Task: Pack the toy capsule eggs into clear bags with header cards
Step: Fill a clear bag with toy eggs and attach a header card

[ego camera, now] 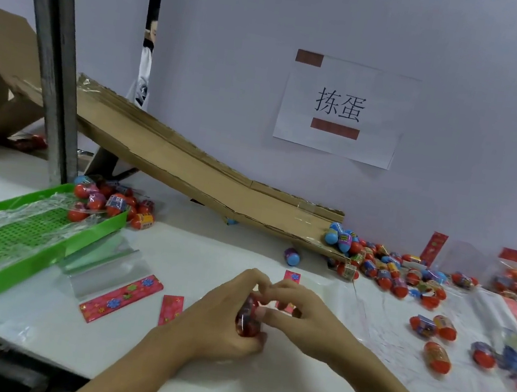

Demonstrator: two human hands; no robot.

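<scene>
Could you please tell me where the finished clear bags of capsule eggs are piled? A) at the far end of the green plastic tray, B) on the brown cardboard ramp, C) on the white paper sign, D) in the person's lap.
A: the filled clear bags of red and blue capsule eggs lie heaped at the far end of the green slotted plastic tray, near the grey metal post.

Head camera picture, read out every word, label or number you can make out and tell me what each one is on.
"拣蛋": large black characters on the white paper sign taped to the wall.
Wrappers on the toy capsule eggs at the foot of the cardboard ramp: printed, but too small and blurred to read.
Pink header cards on the table: flower pattern only, no legible text.
Bagged eggs held in the left hand and right hand: print unreadable.
</scene>
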